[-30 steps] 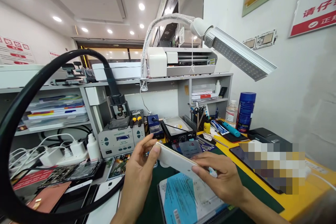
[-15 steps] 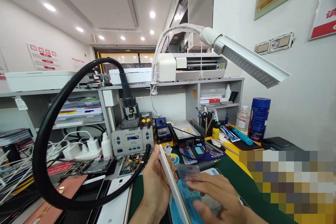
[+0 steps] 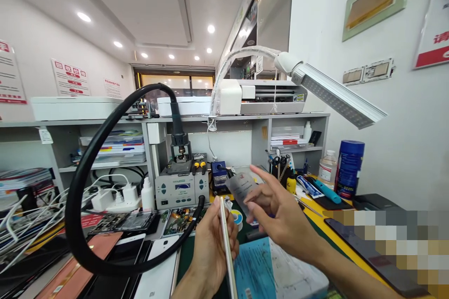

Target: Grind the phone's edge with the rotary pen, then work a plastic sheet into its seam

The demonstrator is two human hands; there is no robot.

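Observation:
My left hand is closed around a thin white phone or tablet, held nearly edge-on with its face turned to the right. To the right of it, my right hand pinches a thin translucent plastic card, which has small print on it. The card is raised apart from the device, near its upper end. Below both hands lies a scratched blue and white pad or box, partly covered by the device. A small tape roll sits just behind my left fingers.
A hot-air station stands behind, its thick black hose looping across the left. Several phones, including a white one, lie at left. A lamp hangs overhead. A blue can and clear bottle stand at right.
My right hand has lifted the card up and away from the device's face. The device now appears more edge-on, and the view has shifted slightly.

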